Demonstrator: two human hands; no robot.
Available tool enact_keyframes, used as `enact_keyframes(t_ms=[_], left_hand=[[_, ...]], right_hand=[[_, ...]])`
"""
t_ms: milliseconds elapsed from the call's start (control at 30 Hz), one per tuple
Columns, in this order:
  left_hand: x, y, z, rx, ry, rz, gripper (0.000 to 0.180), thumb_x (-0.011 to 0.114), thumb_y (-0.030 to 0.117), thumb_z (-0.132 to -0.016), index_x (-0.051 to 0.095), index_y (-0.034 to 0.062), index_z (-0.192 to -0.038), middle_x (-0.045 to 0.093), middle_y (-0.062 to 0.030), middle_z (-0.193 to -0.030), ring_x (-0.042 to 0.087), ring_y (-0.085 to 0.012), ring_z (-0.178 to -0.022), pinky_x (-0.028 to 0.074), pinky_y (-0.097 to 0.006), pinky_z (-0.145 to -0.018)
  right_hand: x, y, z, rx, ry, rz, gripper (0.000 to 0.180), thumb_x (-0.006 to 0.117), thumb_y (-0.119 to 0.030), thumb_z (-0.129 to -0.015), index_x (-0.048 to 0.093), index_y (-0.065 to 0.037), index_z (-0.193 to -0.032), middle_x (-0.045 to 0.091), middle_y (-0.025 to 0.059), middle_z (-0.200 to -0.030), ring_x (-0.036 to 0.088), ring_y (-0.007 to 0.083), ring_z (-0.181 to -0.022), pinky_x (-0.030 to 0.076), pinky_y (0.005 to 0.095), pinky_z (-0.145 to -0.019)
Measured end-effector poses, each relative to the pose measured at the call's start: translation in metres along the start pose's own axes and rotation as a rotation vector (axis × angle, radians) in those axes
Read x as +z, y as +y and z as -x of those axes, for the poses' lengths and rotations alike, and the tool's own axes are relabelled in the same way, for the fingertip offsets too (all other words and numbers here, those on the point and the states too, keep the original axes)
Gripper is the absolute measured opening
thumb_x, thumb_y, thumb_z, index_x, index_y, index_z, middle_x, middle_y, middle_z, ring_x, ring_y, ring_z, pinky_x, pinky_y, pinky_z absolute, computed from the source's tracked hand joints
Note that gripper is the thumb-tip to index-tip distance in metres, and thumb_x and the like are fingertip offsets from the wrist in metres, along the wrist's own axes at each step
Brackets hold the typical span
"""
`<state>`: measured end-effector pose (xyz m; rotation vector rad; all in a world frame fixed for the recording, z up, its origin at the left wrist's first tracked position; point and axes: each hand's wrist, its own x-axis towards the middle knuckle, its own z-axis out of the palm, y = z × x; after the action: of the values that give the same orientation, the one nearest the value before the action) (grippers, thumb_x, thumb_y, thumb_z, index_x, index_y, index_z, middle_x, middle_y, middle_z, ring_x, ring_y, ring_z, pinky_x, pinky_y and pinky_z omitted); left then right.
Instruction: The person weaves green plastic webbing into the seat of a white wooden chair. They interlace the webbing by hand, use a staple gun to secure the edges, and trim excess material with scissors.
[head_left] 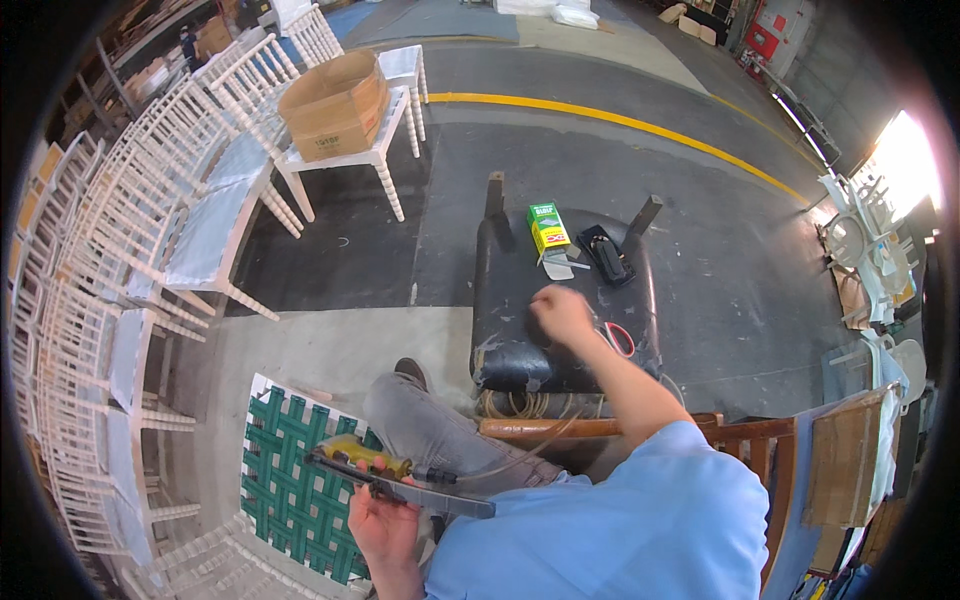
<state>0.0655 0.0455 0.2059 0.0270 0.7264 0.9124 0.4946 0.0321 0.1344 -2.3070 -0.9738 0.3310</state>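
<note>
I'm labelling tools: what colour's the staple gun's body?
The staple gun's body is yellow, clearest in the head view.

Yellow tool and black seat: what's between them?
A grey-trousered leg lies between the yellow tool and black seat, as the head view shows.

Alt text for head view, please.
The left hand holds a yellow-and-black tool near a green woven seat; the right hand is over a worn black padded seat bearing a green-and-yellow box. White chairs crowd the left side.
</note>
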Motion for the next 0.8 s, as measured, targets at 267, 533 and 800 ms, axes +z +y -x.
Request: enact_keyframes(t_ms=[267, 533, 800], left_hand=[[-0.020, 0.008, -0.002, -0.046, -0.007, 0.055, 0.042, 0.055, 0.018, -0.093, 0.057, 0.0219, -0.135, 0.063, -0.0047, -0.130, 0.064, -0.0352, -0.105, 0.052, -0.051, -0.089], [-0.028, 0.005, 0.001, -0.005, 0.019, 0.065, 0.042, 0.055, 0.019, -0.094, 0.056, 0.0209, -0.135, 0.064, -0.0043, -0.128, 0.063, -0.0367, -0.106, 0.051, -0.051, -0.094], [0.002, -0.001, -0.012, 0.070, 0.025, -0.072, 0.031, 0.055, 0.019, -0.098, 0.053, 0.0153, -0.128, 0.058, -0.0036, -0.127, 0.061, -0.0310, -0.108, 0.048, -0.051, -0.097]], right_hand=[[-0.033, 0.069, -0.067, 0.118, 0.081, 0.453, 0.021, 0.060, -0.008, -0.086, 0.065, -0.002, -0.106, 0.064, 0.0192, -0.115, 0.064, 0.0370, -0.106, 0.052, 0.0478, -0.090], [-0.070, 0.055, -0.049, 0.115, 0.029, 0.159, 0.034, 0.076, -0.020, -0.078, 0.070, -0.004, -0.107, 0.073, 0.0164, -0.095, 0.070, 0.0314, -0.091, 0.054, 0.0408, -0.081], [-0.025, -0.063, 0.020, -0.192, -0.107, -0.414, 0.011, 0.077, -0.007, -0.082, 0.069, -0.002, -0.087, 0.066, 0.0016, -0.080, 0.058, 0.0081, -0.071, 0.048, 0.0252, -0.066]])
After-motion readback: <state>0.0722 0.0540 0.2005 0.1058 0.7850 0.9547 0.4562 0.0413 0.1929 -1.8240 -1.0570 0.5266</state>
